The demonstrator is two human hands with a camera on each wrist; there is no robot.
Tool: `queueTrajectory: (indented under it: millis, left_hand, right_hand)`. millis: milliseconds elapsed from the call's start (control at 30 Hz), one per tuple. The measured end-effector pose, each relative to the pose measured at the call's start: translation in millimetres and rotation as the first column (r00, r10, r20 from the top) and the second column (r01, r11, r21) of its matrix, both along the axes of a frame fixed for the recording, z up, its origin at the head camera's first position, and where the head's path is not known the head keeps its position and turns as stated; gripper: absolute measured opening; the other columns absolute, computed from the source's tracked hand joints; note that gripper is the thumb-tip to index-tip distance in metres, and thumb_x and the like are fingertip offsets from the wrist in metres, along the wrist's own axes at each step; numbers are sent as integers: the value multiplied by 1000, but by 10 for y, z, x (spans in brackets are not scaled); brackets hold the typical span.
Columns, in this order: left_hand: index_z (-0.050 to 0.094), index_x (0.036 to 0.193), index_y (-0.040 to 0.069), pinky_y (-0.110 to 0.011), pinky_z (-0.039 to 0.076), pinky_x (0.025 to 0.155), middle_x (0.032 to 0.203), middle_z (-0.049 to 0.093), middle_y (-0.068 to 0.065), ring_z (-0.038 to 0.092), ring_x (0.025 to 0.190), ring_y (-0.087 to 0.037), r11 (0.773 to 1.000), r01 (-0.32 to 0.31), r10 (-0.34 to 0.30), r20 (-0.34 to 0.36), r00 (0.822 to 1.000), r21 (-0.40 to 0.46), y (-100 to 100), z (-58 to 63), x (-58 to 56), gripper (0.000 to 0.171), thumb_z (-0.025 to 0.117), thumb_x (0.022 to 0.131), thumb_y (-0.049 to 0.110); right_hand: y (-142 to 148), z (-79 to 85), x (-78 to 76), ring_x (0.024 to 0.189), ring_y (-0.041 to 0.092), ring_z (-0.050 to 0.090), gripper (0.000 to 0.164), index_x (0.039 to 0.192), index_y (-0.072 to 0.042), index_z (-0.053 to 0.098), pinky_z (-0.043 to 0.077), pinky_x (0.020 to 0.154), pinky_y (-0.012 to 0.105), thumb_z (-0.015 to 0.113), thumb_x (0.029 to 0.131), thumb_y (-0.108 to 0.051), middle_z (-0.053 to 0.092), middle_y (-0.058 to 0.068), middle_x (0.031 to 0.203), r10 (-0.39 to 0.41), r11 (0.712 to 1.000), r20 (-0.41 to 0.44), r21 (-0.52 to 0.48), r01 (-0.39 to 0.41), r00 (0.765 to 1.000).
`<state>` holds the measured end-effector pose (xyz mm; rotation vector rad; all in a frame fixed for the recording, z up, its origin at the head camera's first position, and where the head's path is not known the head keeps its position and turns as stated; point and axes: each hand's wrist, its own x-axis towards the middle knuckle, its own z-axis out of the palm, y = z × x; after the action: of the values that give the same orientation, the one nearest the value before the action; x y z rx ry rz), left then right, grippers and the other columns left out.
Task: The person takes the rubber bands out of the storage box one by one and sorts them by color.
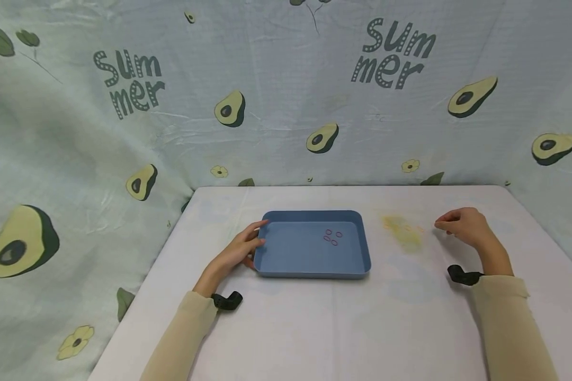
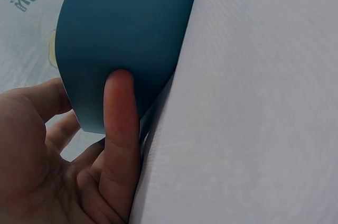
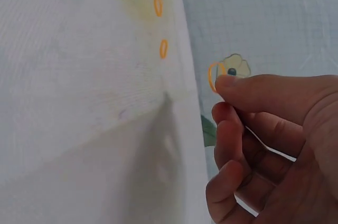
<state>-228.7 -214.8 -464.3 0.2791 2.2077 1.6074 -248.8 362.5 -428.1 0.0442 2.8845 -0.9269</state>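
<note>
A blue rectangular tray (image 1: 295, 259) lies on the table, and my left hand (image 1: 235, 250) grips its left side. In the left wrist view, one fingertip (image 2: 120, 84) presses the outer tray wall (image 2: 121, 28) while other fingers reach behind it. Several small red rubber bands (image 1: 334, 243) lie inside, right of the tray's middle. My right hand (image 1: 468, 228) hovers over the table on the right. Between thumb and forefinger it pinches a thin orange rubber band (image 3: 211, 77), clear in the right wrist view. More orange rubber bands (image 3: 163, 48) lie in a row on the table.
A white cloth covers the table (image 1: 286, 328); a yellowish patch (image 1: 405, 235) marks it between the tray and my right hand. Behind and to the left hangs a curtain (image 1: 276, 63) printed with avocados. Each wrist carries a black camera (image 1: 463, 275).
</note>
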Motion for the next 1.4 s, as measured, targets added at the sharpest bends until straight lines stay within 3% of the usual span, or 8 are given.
queueTrajectory:
  millis: [267, 500, 667, 1400]
  left_hand:
    - [29, 164, 34, -36, 59, 55, 173, 17, -16, 70, 94, -28, 1000, 0, 0, 9, 1000, 17, 4, -24, -10, 61, 51, 107, 24]
    - [30, 163, 36, -36, 59, 55, 173, 18, -15, 70, 97, -29, 1000, -7, 7, 5, 1000, 10, 17, 1, -13, 60, 51, 108, 24]
    - [30, 163, 34, -35, 58, 55, 173, 19, -15, 70, 97, -28, 1000, -9, 9, 7, 1000, 15, 11, 18, 3, 60, 51, 108, 25]
    - [29, 164, 34, -33, 57, 54, 172, 19, -15, 71, 94, -27, 1000, 1, -1, 10, 1000, 20, 15, -3, -9, 60, 50, 108, 24]
  right_hand:
    - [1, -121, -37, 82, 25, 60, 43, 117, 11, 68, 47, 65, 27, 70, 95, -26, 70, 10, 84, -96, 995, 60, -21, 97, 994]
    - [-22, -161, -45, 87, 30, 57, 44, 116, 12, 69, 44, 66, 30, 68, 95, -27, 68, 6, 78, -152, 988, 62, -2, 152, 986]
    - [-41, -181, -58, 90, 30, 56, 45, 117, 12, 69, 44, 69, 32, 68, 95, -27, 68, 7, 82, -183, 982, 72, -23, 185, 980]
    - [-36, -234, -51, 93, 31, 56, 48, 122, 12, 67, 45, 70, 31, 66, 96, -29, 68, 12, 93, -206, 976, 93, -52, 211, 974]
